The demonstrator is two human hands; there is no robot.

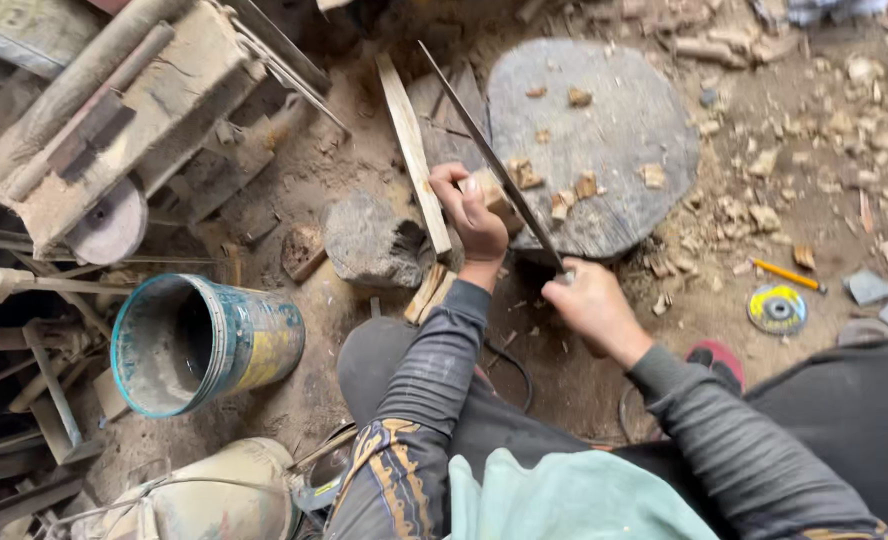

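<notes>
Dirt floor [604, 360] littered with wood chips [764, 215]. Round worn stone slab [614, 130] at centre, tipped blue-rimmed bucket [204, 340] left, scrap timber stack [114, 110] upper left. Flat daylight.

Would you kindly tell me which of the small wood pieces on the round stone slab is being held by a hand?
The block at the slab's near-left edge, gripped by the left hand under the long blade; the other chips lie loose.

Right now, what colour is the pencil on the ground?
Yellow-orange pencil, seen in the head view.
</notes>
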